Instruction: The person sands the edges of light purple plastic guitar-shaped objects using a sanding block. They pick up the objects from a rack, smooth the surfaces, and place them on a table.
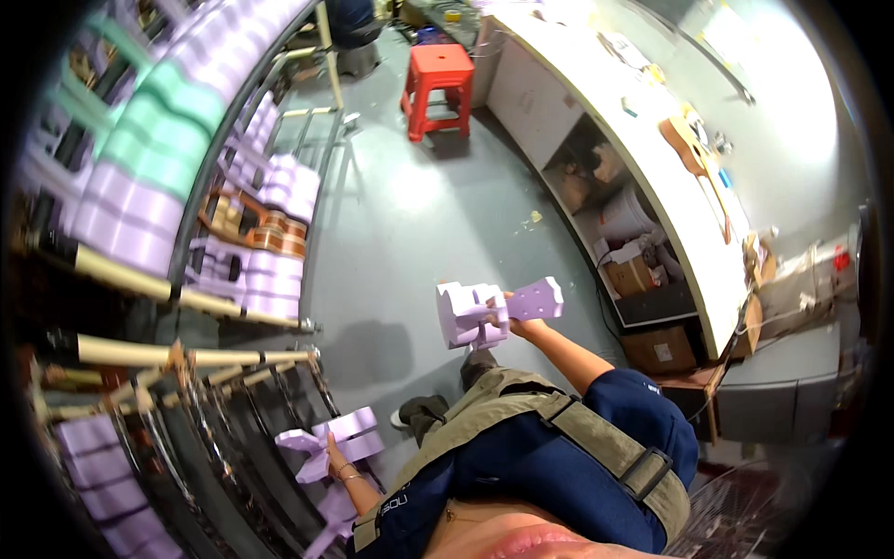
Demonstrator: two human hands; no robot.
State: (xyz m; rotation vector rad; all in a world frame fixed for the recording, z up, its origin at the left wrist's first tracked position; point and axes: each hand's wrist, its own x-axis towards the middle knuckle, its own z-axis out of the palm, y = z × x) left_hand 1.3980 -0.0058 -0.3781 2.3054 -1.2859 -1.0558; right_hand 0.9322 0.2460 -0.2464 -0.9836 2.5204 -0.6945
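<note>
Your left hand (333, 456), fingers closed on a lilac foam piece (337, 438) by the rack (233, 419), should stay steady while your right hand (507, 317), gripping the paler lilac foam block (484, 312) above the floor (410, 205), keeps it level.

A grey concrete floor (410, 214) runs between metal racks (186, 233) stacked with lilac and green mouldings and a long white table (652, 177); a red plastic stool (438, 88) stands near the table's far end.
</note>
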